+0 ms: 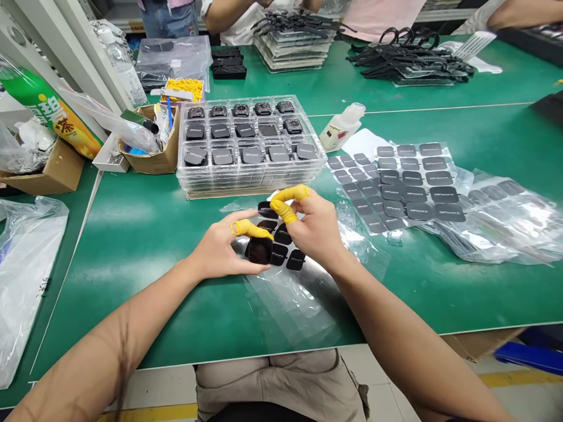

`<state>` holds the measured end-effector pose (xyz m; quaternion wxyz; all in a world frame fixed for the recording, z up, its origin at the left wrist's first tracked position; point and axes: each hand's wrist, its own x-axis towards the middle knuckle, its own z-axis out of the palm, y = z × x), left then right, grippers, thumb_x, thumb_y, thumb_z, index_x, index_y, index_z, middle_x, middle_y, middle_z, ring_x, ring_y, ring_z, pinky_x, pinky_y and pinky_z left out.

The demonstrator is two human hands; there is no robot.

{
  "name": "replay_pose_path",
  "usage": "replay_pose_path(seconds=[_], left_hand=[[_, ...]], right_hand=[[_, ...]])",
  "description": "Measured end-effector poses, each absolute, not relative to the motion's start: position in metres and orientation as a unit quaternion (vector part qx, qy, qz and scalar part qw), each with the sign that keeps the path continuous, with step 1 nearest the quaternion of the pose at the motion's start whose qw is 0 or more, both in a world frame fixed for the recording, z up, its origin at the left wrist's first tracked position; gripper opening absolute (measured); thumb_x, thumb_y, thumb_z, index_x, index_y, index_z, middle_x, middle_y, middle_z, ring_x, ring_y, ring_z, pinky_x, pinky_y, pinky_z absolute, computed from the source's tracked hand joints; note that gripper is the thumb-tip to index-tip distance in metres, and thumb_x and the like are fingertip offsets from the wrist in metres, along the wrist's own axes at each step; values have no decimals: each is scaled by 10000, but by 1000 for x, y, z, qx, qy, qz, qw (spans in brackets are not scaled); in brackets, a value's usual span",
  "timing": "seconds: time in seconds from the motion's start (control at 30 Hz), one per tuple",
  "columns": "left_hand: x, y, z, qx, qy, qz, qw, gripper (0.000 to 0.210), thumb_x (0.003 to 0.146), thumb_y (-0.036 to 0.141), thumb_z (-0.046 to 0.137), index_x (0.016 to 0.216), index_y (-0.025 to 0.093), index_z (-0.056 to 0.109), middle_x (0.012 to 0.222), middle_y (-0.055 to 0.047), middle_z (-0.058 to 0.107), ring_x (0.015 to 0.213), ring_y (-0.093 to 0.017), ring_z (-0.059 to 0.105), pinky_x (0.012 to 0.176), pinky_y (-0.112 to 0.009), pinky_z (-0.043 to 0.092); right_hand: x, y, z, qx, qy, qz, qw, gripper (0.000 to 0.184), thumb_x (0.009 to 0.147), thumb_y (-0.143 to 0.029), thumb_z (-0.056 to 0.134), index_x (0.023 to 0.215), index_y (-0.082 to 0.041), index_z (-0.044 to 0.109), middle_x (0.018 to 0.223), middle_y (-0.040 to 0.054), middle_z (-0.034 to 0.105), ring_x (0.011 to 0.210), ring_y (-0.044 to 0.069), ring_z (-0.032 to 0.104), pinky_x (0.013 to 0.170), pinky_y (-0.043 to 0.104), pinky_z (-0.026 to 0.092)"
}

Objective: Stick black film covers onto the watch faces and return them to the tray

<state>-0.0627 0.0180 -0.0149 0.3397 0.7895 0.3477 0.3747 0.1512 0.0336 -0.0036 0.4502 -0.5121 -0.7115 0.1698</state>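
Observation:
My left hand point(222, 249), with a yellow finger cot on the index finger, grips a black square smartwatch body point(260, 251) by its edges, glossy face up. Just to the right and above, my right hand point(317, 225) wears yellow cots on thumb and index finger. Those two fingertips are pinched together at the upper part of a sheet of black rounded-square stickers point(295, 259); whether a sticker is between them I cannot make out. The sheet lies under both hands, over clear plastic film point(292, 310).
Beyond my hands stands a stack of clear trays point(250, 181) holding several watch bodies. A white bottle point(341, 129) is beside it. More sticker sheets point(413, 193) and plastic bags point(510, 225) lie right. Left are small boxes point(152, 158). Straps point(413, 61) and people are across the table.

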Motion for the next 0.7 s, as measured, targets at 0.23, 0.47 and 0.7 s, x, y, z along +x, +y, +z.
replay_pose_path(seconds=[0.23,0.47,0.7], left_hand=[[-60,20,-16,749,402,339,403,443,696,334,910,1101,210,782,1058,-37,828,956,-214,787,952,-332,630],[-59,25,-25,652,501,376,428,538,642,351,947,1125,206,760,1080,-48,825,1007,-255,793,979,-389,635],[-58,23,-23,659,511,355,423,509,644,358,948,1099,217,770,1066,-37,831,1019,-264,795,966,-378,627]], right_hand=[[157,40,5,-502,-600,251,570,359,953,-619,676,930,-262,636,904,32,689,786,185,643,775,379,569],[150,27,9,-478,-543,548,420,495,697,-625,911,914,-227,713,887,29,735,728,169,671,658,340,589],[147,27,2,-485,-513,578,409,497,630,-538,978,946,-226,754,934,53,768,861,215,726,772,375,628]])
